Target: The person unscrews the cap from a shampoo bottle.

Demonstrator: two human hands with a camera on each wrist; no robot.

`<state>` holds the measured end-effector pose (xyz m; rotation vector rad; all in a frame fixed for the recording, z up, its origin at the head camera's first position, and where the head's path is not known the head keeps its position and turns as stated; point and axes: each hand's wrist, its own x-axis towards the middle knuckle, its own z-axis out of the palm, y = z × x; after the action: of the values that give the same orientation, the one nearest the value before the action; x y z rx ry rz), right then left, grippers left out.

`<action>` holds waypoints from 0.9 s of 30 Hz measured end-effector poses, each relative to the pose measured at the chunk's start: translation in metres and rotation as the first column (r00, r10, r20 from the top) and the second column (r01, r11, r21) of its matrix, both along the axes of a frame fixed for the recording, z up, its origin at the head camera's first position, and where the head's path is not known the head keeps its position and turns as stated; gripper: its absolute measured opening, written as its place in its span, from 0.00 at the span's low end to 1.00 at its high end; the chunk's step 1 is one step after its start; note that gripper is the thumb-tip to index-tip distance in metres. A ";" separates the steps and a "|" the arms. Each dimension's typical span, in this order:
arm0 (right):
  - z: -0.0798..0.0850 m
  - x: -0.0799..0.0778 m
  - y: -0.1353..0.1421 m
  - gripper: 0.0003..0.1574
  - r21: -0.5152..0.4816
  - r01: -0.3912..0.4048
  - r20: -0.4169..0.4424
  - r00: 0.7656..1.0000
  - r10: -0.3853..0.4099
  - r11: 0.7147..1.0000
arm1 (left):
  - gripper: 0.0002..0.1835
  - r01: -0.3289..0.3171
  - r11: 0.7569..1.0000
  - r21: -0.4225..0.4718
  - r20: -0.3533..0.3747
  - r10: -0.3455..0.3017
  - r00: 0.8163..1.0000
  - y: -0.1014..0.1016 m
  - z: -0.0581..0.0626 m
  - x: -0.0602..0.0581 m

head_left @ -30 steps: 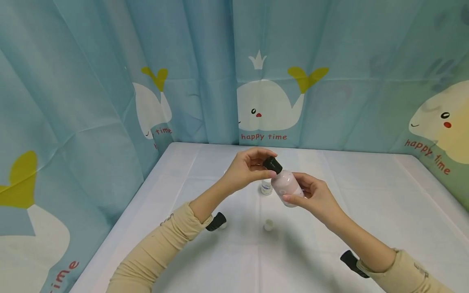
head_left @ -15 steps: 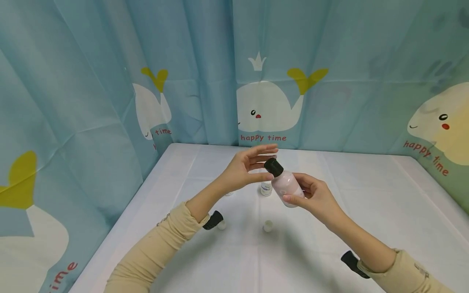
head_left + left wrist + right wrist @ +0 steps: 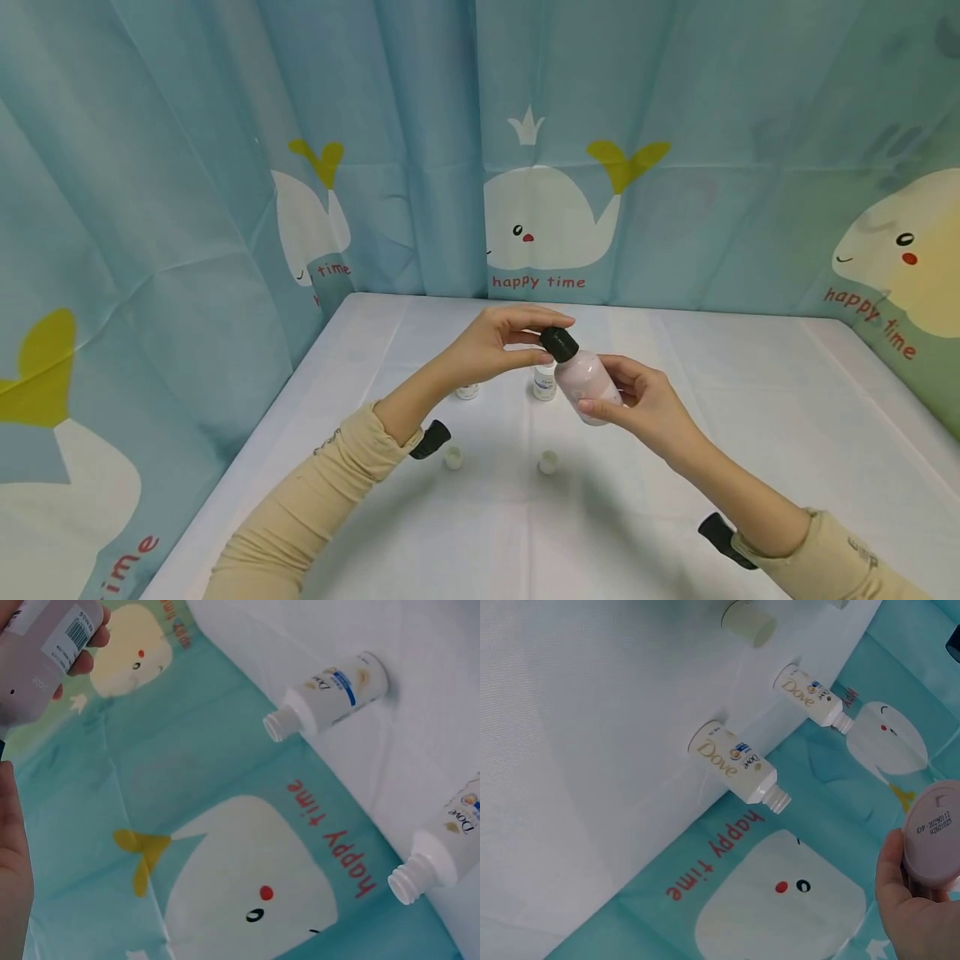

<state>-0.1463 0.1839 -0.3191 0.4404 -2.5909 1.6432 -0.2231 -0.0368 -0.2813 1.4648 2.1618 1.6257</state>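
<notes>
A pink bottle [image 3: 585, 382] with a black cap [image 3: 559, 343] is held tilted above the table, its cap end up and to the left. My right hand [image 3: 643, 402] grips the bottle's body. Thumb and fingers of my left hand [image 3: 495, 343] pinch the cap from below and above. In the left wrist view the pink bottle [image 3: 45, 664] shows a barcode label, and the cap is mostly cut off. Its printed base [image 3: 934, 836] faces the right wrist camera. Two uncapped white Dove bottles [image 3: 735, 761] [image 3: 810, 694] stand on the table behind my hands.
Two white caps [image 3: 452, 457] [image 3: 548, 462] lie on the white tabletop [image 3: 750, 417], nearer than the Dove bottles. A blue curtain [image 3: 420, 167] with printed whales closes off the table's back and sides. A black wrist camera [image 3: 726, 540] sits on my right wrist.
My left fingers spread off the black cap half a second ago and have now come back onto it. The left forearm has dropped slightly leftward, uncovering a white cap. The right hand stays still.
</notes>
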 end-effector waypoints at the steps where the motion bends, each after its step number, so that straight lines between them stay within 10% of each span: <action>1: 0.000 0.000 0.000 0.31 0.000 0.001 0.002 1.000 -0.001 1.000 | 0.23 -0.012 1.000 -0.005 0.010 0.012 1.000 0.000 0.001 0.000; 27: 0.000 -0.001 0.002 0.31 -0.016 -0.010 -0.009 1.000 0.010 1.000 | 0.19 -0.096 0.994 0.046 0.140 0.089 0.986 0.002 0.009 0.006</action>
<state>-0.1469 0.1859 -0.3190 0.4595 -2.5714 1.6608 -0.2173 -0.0349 -0.2721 1.2403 2.1566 1.7695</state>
